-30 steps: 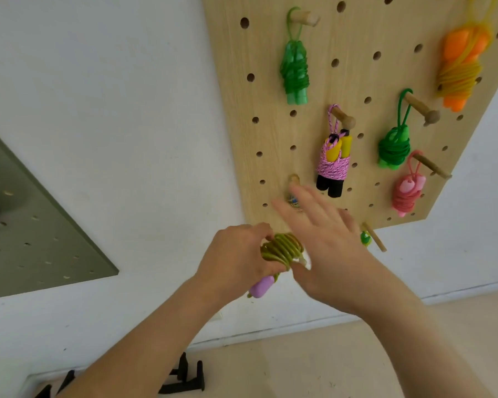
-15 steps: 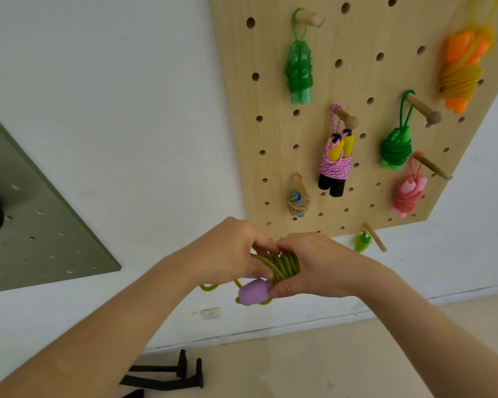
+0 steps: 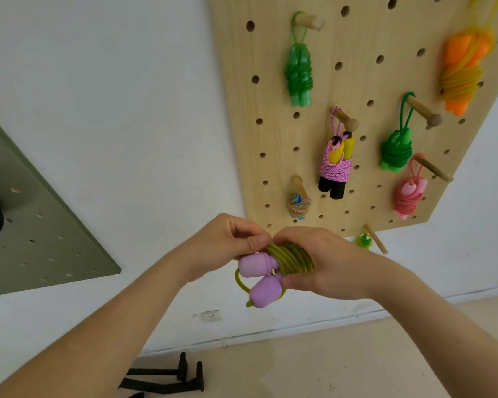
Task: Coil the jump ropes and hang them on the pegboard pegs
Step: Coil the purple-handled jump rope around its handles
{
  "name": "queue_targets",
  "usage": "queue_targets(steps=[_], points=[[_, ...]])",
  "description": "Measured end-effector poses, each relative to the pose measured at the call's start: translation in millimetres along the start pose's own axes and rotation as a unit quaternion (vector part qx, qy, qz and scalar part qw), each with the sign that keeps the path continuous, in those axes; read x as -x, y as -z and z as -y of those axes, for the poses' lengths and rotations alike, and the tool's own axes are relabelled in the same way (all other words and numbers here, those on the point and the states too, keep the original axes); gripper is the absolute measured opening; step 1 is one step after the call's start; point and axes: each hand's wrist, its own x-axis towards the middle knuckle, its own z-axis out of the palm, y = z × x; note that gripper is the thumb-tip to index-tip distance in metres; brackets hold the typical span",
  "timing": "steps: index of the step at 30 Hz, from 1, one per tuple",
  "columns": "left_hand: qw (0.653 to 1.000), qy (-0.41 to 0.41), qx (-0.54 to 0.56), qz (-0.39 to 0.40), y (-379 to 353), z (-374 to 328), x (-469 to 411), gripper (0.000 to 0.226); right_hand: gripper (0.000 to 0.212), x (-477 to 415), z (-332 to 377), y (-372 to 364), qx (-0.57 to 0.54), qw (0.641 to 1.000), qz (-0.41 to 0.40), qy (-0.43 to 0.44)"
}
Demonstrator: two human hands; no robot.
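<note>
Beneath a wooden pegboard (image 3: 322, 81) on a white wall (image 3: 127, 110), a person held an olive jump rope (image 3: 292, 258) in mid-air between both hands, not yet hung. The right hand (image 3: 328, 265) had its fingers curled round the wound coil, with the thumb pressed by the lower handle. The left hand (image 3: 227, 245) pinched the cord at the top of the coil. Should either grip ease, the springy-looking turns would likely unwind, and the loose loop (image 3: 238, 281) drooping beside the handles might pull through before it could be hung. The rope appeared as a tight bundle of glossy olive turns, with two lilac handles (image 3: 258, 264) jutting side by side to the left. Other bundles, among them a pink-and-black one (image 3: 335, 168), hung from pegs (image 3: 347, 120) above.
</note>
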Motion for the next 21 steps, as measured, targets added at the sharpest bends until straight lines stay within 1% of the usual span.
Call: queue_targets(steps=[2, 3, 4, 5, 6, 8, 9, 11, 12, 14, 15, 17, 18, 19, 21], points=[[0.996, 0.007, 0.093, 0.009, -2.8, 2.8, 0.8, 0.013, 0.055, 3.8, -4.8, 2.0, -0.079, 0.997, -0.004, 0.002], [0.990, 0.012, 0.140, 0.011, -3.9, 3.9, 1.1, 0.011, 0.064, 5.0, -6.6, 2.7, -0.143, 0.990, 0.002, 0.008], [0.983, 0.019, 0.180, 0.009, -4.8, 5.2, 1.3, 0.009, 0.070, 6.0, -8.2, 3.1, -0.220, 0.975, 0.009, 0.020], [0.978, 0.024, 0.207, 0.000, -5.7, 6.6, 1.2, 0.007, 0.072, 5.9, -10.8, 2.1, -0.297, 0.954, 0.013, 0.031], [0.974, 0.030, 0.225, -0.015, -7.6, 7.6, 1.1, 0.008, 0.070, 4.9, -14.3, -0.5, -0.362, 0.931, 0.014, 0.038], [0.963, 0.044, 0.259, -0.064, -15.0, 9.3, 1.3, 0.014, 0.059, 1.8, -22.5, -11.1, -0.466, 0.884, -0.004, 0.038], [0.954, 0.047, 0.284, -0.085, -20.5, 9.2, 1.3, 0.014, 0.057, 0.6, -26.0, -17.1, -0.518, 0.855, -0.019, 0.029], [0.937, 0.039, 0.325, -0.122, -33.2, 7.0, 2.0, 0.014, 0.060, -1.2, -32.0, -28.9, -0.620, 0.784, -0.029, 0.010], [0.933, 0.030, 0.327, -0.145, -38.4, 6.4, 2.8, 0.014, 0.060, -1.6, -34.5, -34.2, -0.662, 0.749, -0.027, 0.009], [0.939, 0.002, 0.295, -0.179, -43.5, 6.8, 7.3, 0.019, 0.059, -2.7, -39.7, -43.5, -0.722, 0.692, -0.018, 0.007], [0.947, -0.017, 0.268, -0.178, -43.7, 6.8, 11.3, 0.020, 0.058, -4.1, -42.0, -47.6, -0.750, 0.661, -0.009, 0.008], [0.968, -0.062, 0.198, -0.139, -41.3, 5.6, 19.4, 0.030, 0.053, -6.0, -43.8, -54.1, -0.799, 0.600, 0.018, 0.044], [0.977, -0.077, 0.159, -0.122, -39.7, 3.8, 22.9, 0.035, 0.050, -6.7, -43.1, -56.6, -0.814, 0.577, 0.028, 0.064], [0.982, -0.087, 0.123, -0.115, -37.7, 1.7, 25.7, 0.039, 0.049, -7.2, -41.8, -58.7, -0.823, 0.562, 0.031, 0.075], [0.987, -0.100, 0.063, -0.110, -32.2, -3.7, 29.4, 0.043, 0.050, -7.6, -38.3, -63.5, -0.835, 0.543, 0.036, 0.076]])
